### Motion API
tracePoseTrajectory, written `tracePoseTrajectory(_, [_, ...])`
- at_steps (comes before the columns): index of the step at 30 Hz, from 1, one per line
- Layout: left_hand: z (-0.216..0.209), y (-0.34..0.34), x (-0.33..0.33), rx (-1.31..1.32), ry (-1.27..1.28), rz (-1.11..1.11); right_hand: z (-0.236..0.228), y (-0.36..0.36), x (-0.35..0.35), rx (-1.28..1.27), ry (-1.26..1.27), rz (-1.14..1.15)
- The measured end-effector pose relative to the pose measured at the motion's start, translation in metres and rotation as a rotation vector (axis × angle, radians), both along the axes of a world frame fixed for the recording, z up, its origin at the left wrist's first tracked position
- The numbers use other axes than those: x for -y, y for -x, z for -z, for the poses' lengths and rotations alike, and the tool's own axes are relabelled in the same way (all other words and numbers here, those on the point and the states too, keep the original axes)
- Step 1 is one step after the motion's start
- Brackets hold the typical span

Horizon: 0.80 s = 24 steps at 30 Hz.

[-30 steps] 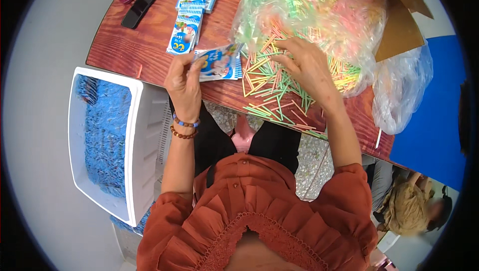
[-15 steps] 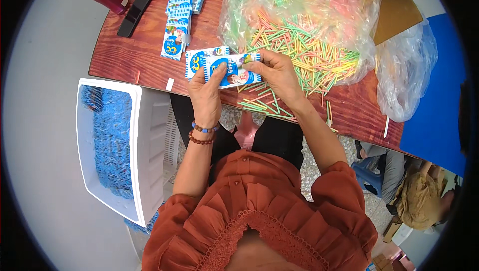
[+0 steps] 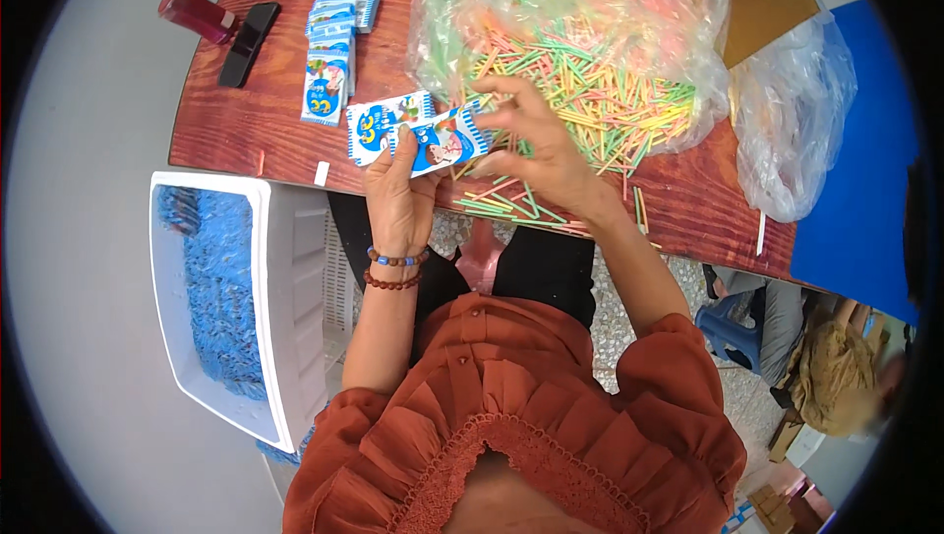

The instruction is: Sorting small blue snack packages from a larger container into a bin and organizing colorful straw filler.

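My left hand [image 3: 395, 195] pinches a small blue-and-white printed packet [image 3: 450, 144] between thumb and fingers at the table's front edge. Close to the packet's right end, my right hand [image 3: 546, 152] has its fingers spread, with nothing between them. A second blue-and-white packet [image 3: 369, 133] lies on the table just behind and left of the held one, partly covered by it. Beyond my right hand spreads a big heap of thin pink, green and yellow sticks [image 3: 580, 91], some lying loose along the table edge.
More packets [image 3: 326, 82] lie overlapped in a row at left, near a black phone [image 3: 249, 44] and a red-capped jar [image 3: 197, 13]. Clear plastic bags [image 3: 792, 131] and a cardboard box [image 3: 772, 8] stand right. A white foam box [image 3: 270, 308] holds blue packaging.
My right hand has let go of the packet's right end and opened its fingers. The left hand keeps the packet, now tilted up at its right end. The view has shifted slightly.
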<state>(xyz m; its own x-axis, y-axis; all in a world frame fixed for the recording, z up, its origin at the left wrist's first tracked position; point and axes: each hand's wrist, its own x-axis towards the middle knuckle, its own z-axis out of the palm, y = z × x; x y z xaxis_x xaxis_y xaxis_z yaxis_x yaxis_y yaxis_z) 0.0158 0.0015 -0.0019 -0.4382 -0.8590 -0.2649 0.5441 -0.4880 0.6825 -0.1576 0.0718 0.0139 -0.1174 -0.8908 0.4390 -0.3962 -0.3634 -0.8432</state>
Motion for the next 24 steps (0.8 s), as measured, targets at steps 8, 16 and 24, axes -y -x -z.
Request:
tracePoseTrajectory(8, [0.0,-0.004,-0.006,0.069,0.078,-0.002,0.002,0.048,-0.011,0.084,-0.176,0.065])
tracePoseTrajectory(16, [0.004,-0.004,-0.009,0.047,0.04,-0.021,-0.014,0.078,-0.032,-0.588,-0.275,0.312])
tracePoseTrajectory(24, [0.004,-0.004,-0.007,0.062,0.045,-0.074,-0.002,0.036,-0.012,-1.023,-0.468,0.589])
